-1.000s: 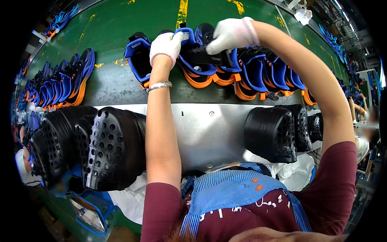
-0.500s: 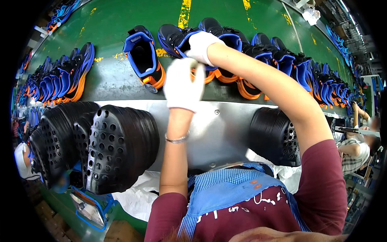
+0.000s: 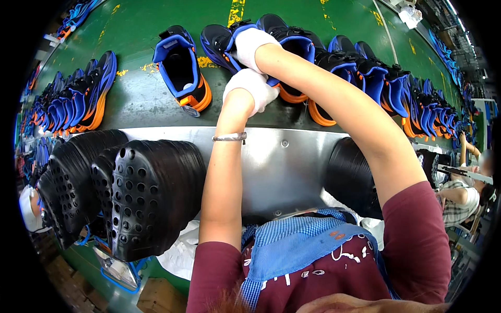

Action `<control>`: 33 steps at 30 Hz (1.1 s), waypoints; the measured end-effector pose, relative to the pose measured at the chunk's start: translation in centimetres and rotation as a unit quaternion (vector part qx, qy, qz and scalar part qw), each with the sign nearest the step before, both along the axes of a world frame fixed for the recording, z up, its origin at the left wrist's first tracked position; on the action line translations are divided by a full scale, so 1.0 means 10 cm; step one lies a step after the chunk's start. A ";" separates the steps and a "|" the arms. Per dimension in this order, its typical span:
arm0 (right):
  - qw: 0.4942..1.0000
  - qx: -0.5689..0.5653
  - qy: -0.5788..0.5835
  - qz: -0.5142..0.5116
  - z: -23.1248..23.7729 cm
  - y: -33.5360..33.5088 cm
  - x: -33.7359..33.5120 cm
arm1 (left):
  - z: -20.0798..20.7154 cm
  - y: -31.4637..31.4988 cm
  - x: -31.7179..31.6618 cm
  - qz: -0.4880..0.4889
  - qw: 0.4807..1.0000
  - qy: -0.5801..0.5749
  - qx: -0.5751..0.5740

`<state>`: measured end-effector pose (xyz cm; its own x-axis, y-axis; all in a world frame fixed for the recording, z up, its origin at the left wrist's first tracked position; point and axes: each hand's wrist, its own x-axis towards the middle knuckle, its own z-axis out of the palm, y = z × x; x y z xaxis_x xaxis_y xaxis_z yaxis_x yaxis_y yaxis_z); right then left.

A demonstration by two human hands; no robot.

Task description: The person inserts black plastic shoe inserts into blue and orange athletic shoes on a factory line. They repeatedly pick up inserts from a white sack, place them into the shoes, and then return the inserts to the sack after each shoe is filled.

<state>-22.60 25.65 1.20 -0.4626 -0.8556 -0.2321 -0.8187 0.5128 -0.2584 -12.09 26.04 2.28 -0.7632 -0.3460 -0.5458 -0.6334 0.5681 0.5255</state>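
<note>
Both my hands wear white gloves and are on one black and blue sneaker (image 3: 215, 46) with an orange heel, on the green-topped line ahead of me. My left hand (image 3: 252, 93) is closed at its heel end and covers most of the back. Over the collar lies my right hand (image 3: 253, 47), bent round the upper; its fingertips are hidden at the shoe's opening. A single sneaker (image 3: 180, 68) stands just left, with its blue-lined opening toward me and something pale inside. Right beside my hands is another sneaker (image 3: 295, 49), partly behind my right forearm.
Stacked black perforated insole-shaped pieces (image 3: 156, 193) stand at my left, with another black stack (image 3: 349, 172) at my right. Between them runs a metal ledge (image 3: 276, 161). Rows of sneakers (image 3: 78, 99) extend both ways. A co-worker (image 3: 462, 193) is at the far right.
My left hand has moved forward and right, from beside the sneaker onto its heel. My right hand has shifted slightly left and away from me. The shoes sit slightly farther up in view.
</note>
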 end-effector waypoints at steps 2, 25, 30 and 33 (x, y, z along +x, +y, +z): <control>1.000 0.007 0.012 0.005 -0.01 0.04 0.00 | -0.03 0.01 -0.04 -0.007 1.000 -0.012 -0.009; 0.985 -0.037 0.151 0.075 1.89 4.40 0.84 | 0.00 0.85 0.95 0.126 0.814 0.271 -0.498; 0.987 -0.052 0.151 0.028 1.62 4.61 0.92 | 0.09 1.32 0.91 0.034 0.880 0.400 -0.253; 0.990 -0.077 0.114 0.031 1.59 4.66 0.92 | 0.17 1.52 0.94 0.002 0.908 0.387 -0.160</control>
